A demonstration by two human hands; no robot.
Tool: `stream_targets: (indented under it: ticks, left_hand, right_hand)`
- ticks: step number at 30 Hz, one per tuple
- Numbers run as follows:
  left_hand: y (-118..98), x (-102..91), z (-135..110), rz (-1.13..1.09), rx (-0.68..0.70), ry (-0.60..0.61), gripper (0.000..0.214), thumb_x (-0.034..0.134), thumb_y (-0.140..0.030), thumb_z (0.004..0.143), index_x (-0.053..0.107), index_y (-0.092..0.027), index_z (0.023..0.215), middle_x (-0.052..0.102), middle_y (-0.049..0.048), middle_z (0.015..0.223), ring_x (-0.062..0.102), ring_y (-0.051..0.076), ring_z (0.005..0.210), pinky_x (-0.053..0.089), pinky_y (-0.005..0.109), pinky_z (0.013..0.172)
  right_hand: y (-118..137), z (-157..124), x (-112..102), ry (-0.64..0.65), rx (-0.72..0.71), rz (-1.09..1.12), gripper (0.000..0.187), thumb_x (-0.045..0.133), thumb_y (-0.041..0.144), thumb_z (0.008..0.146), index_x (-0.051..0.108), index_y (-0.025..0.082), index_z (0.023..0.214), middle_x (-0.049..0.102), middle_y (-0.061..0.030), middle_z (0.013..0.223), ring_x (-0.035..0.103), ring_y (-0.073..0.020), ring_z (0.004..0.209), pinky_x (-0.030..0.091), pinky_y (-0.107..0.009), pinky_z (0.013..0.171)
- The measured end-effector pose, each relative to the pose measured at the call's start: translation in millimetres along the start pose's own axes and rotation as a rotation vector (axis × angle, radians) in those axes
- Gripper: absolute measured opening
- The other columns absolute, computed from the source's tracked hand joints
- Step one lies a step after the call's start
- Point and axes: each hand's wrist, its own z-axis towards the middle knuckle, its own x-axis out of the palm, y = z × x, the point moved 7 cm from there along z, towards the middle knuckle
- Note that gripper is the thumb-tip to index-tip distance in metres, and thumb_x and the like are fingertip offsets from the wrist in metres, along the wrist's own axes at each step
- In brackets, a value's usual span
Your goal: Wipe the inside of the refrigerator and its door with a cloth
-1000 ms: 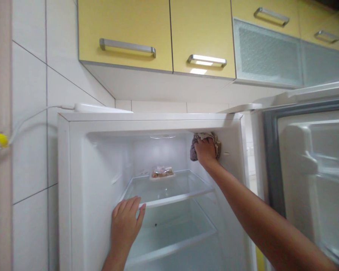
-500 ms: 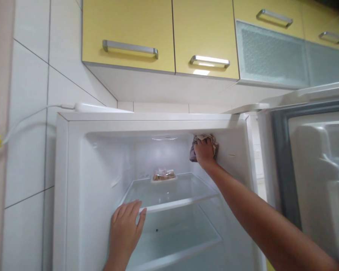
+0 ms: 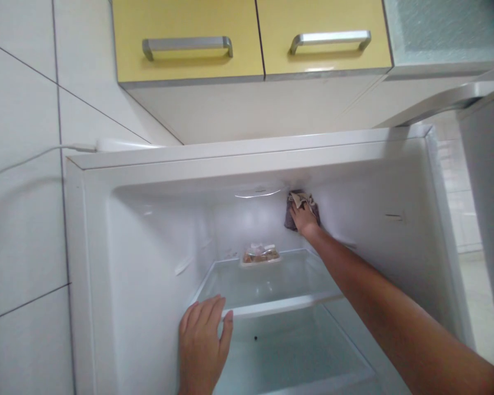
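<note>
My right hand (image 3: 305,219) reaches deep into the open fridge (image 3: 148,236) and presses a bunched grey-brown cloth (image 3: 291,218) against the back right corner of the compartment, near the ceiling. Its fingers are closed over the cloth. Lower down, my left hand (image 3: 203,337) is at the left end of the upper glass shelf's front edge (image 3: 280,307), fingers stretched out and thumb apart, with nothing seen in it. Whether its fingertips touch the shelf is hard to tell. Toward the back of that shelf sits a wrapped tray of brownish food (image 3: 261,254).
Below is a second glass shelf (image 3: 296,351) with a small dark speck (image 3: 256,338) on it. The fridge door (image 3: 488,208) stands open at the right. Yellow cabinets (image 3: 185,33) hang above, and a white cable (image 3: 24,159) runs along the tiled wall at left.
My right hand has moved the cloth deeper, from the upper right side toward the back corner. The view has shifted closer to the fridge. My left hand stays by the shelf edge.
</note>
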Motion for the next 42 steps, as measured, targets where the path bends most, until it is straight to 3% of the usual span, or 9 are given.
stream_targets:
  ticks: [3, 8, 15, 22, 26, 31, 36, 42]
  left_hand:
    - [1, -0.3, 0, -0.007, -0.006, 0.001, 0.026, 0.049, -0.035, 0.095, 0.067, -0.023, 0.110, 0.077, 0.0062, 0.105, 0.066, 0.025, 0.097, 0.039, 0.046, 0.101]
    - [0, -3.1, 2, -0.018, 0.009, 0.000, 0.026, 0.049, -0.035, 0.095, 0.067, -0.022, 0.108, 0.077, 0.0059, 0.104, 0.066, 0.024, 0.097, 0.039, 0.044, 0.101]
    - [0, -6.2, 4, -0.029, 0.006, -0.004, 0.025, 0.050, -0.034, 0.096, 0.068, -0.021, 0.107, 0.077, 0.0056, 0.104, 0.066, 0.024, 0.097, 0.039, 0.043, 0.100]
    - [-2, -8.8, 6, -0.004, 0.013, 0.019, 0.025, 0.050, -0.034, 0.096, 0.068, -0.020, 0.106, 0.077, 0.0055, 0.105, 0.066, 0.024, 0.098, 0.038, 0.043, 0.099]
    - [-1, -8.3, 6, 0.007, 0.009, 0.028, 0.026, 0.050, -0.034, 0.096, 0.068, -0.020, 0.107, 0.077, 0.0063, 0.105, 0.066, 0.024, 0.097, 0.038, 0.043, 0.099]
    - [1, -3.2, 5, -0.003, 0.005, 0.066, 0.029, 0.050, -0.037, 0.096, 0.069, -0.019, 0.108, 0.076, 0.0065, 0.106, 0.065, 0.025, 0.100, 0.039, 0.043, 0.099]
    - [2, -2.0, 6, 0.000, -0.043, 0.085, 0.030, 0.048, -0.035, 0.096, 0.069, -0.017, 0.109, 0.076, 0.0086, 0.107, 0.063, 0.027, 0.101, 0.039, 0.046, 0.100]
    - [2, -0.2, 8, -0.038, -0.058, 0.166, 0.034, 0.046, -0.037, 0.097, 0.069, -0.016, 0.111, 0.075, 0.0097, 0.111, 0.063, 0.028, 0.105, 0.038, 0.047, 0.103]
  right_hand:
    - [4, -17, 14, 0.052, -0.027, -0.001, 0.046, 0.049, 0.016, 0.090, 0.056, 0.008, 0.135, 0.054, -0.0238, 0.144, 0.047, -0.0311, 0.136, 0.019, -0.053, 0.119]
    - [12, -39, 25, 0.165, -0.031, 0.015, 0.033, 0.059, 0.041, 0.095, 0.066, 0.016, 0.114, 0.066, -0.0088, 0.127, 0.054, -0.0255, 0.128, 0.030, -0.055, 0.116]
    - [22, -59, 29, 0.360, 0.011, 0.121, 0.032, 0.064, 0.038, 0.092, 0.064, 0.016, 0.116, 0.065, -0.0084, 0.123, 0.062, -0.0234, 0.114, 0.051, -0.048, 0.099]
    - [32, -92, 29, 0.457, 0.107, 0.252, 0.031, 0.064, 0.038, 0.093, 0.063, 0.017, 0.115, 0.066, -0.0069, 0.117, 0.065, -0.0203, 0.103, 0.056, -0.042, 0.089]
    - [31, -110, 12, 0.395, 0.169, 0.294, 0.030, 0.063, 0.038, 0.092, 0.065, 0.017, 0.113, 0.067, -0.0073, 0.116, 0.064, -0.0217, 0.107, 0.052, -0.044, 0.095]
    - [26, -159, -19, 0.235, 0.230, 0.350, 0.033, 0.060, 0.018, 0.081, 0.069, 0.016, 0.112, 0.072, -0.0158, 0.117, 0.062, -0.0303, 0.118, 0.041, -0.046, 0.099]
    - [22, -203, -44, 0.121, 0.244, 0.482, 0.043, 0.059, 0.019, 0.076, 0.069, 0.025, 0.118, 0.072, -0.0087, 0.124, 0.060, -0.0277, 0.122, 0.038, -0.040, 0.102]
    - [21, -237, -63, -0.028, 0.291, 0.662, 0.043, 0.057, 0.018, 0.078, 0.069, 0.022, 0.119, 0.069, -0.0071, 0.128, 0.056, -0.0269, 0.126, 0.034, -0.041, 0.110]
